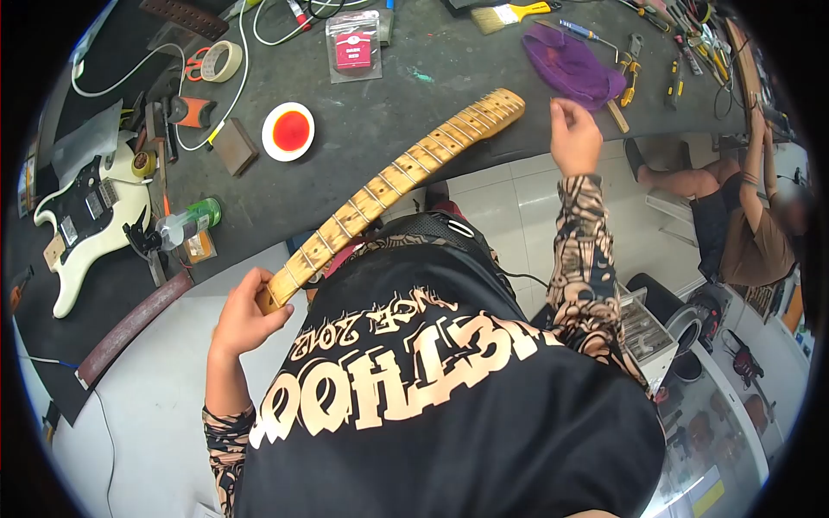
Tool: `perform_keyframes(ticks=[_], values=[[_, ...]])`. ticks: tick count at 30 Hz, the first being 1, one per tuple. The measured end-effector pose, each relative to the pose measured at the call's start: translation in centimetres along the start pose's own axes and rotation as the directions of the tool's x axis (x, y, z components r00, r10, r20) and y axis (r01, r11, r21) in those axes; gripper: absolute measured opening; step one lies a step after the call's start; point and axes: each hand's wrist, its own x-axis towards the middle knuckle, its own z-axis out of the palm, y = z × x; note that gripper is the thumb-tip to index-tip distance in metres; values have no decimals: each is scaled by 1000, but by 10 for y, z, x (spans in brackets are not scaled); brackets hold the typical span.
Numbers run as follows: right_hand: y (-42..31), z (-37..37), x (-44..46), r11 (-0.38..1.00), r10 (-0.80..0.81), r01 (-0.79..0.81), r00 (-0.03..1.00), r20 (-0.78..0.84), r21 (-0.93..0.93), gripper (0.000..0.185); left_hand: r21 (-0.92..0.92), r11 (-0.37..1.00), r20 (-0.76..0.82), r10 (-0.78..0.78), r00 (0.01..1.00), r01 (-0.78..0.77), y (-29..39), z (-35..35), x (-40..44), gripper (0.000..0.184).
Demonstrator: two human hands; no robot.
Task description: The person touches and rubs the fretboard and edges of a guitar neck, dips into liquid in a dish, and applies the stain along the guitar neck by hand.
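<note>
A light wooden guitar neck (pixel 384 192) with metal frets lies diagonally, its wide end over the dark workbench and its narrow end near my body. My left hand (pixel 249 318) grips that narrow end, thumb and fingers around it. On the other side, my right hand (pixel 574 138) is raised beyond the wide end, not touching the neck. Its thumb and forefinger are pinched together, and anything between them is too small to name. Just past it lies a crumpled purple cloth (pixel 570 67). A white dish of red liquid (pixel 291 131) stands left of the neck.
A white guitar body (pixel 82 220), a green-capped bottle (pixel 192 222) and a brown block (pixel 235 147) are at left. Behind are a red-labelled pouch (pixel 353 50), tape (pixel 222 62) and a yellow brush (pixel 511 15). Pliers (pixel 633 71) lie right; another person (pixel 760 233) sits at far right.
</note>
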Motion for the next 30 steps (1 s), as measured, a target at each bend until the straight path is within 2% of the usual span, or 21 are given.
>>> perform_keyframes(ticks=[1,2,3,5,6,7,9,10,11,12,13,15,17,20,21,24,27,28,30], values=[[3,-5,-14,1000,-7,7,1000,-1,1,19,210,971,-51,131,990,-118,5,0,1,36],[5,-11,-28,998,63,-64,998,19,9,23,311,944,-66,134,989,-108,15,-1,2,40],[5,-14,-43,991,135,-135,990,40,16,27,310,944,-71,138,988,-109,21,-1,3,40],[1,-20,-72,984,177,-178,983,39,28,24,583,805,-70,180,981,-106,27,-3,7,43],[0,-20,-83,973,225,-227,973,43,38,21,614,759,-52,315,948,-218,23,-5,9,46],[-4,-19,-91,973,225,-226,974,35,35,21,614,757,-50,322,945,-226,24,-8,12,46],[-10,-16,-107,924,331,-329,943,22,195,21,600,763,55,259,964,-240,32,-13,16,46],[-13,-8,-108,886,365,-352,931,14,301,21,515,791,123,313,942,-330,19,-19,22,42],[-10,4,-105,883,375,-355,927,-6,307,21,525,778,133,326,936,-346,9,-25,30,42],[-6,19,-101,883,348,-306,936,-58,356,21,148,973,224,140,964,-176,0,-31,37,46],[-2,32,-96,879,323,-256,940,-108,401,20,-220,970,376,-10,927,100,-3,-35,40,50],[-9,41,-71,920,233,-151,953,-193,362,19,-211,971,394,-24,919,116,-1,-41,44,53],[-30,34,-45,931,141,-49,962,-233,361,18,-105,994,369,14,929,27,-9,-47,50,55],[-46,24,-14,989,19,0,992,-124,145,17,-173,979,389,-36,921,111,6,-50,48,55],[-43,28,-9,989,23,-5,992,-124,145,17,-169,979,391,-39,919,113,5,-48,48,55],[-40,38,0,995,-21,16,998,51,95,16,-158,982,358,-39,933,101,-1,-43,46,54],[-47,43,-8,994,-75,71,996,48,84,15,-192,973,383,-47,922,130,-1,-42,46,49],[-43,50,-13,980,-194,193,981,3,54,13,-198,970,384,-54,922,139,-2,-41,47,49],[-64,48,-30,972,-207,202,978,24,117,11,-204,968,387,-58,920,147,-4,-40,47,49]])
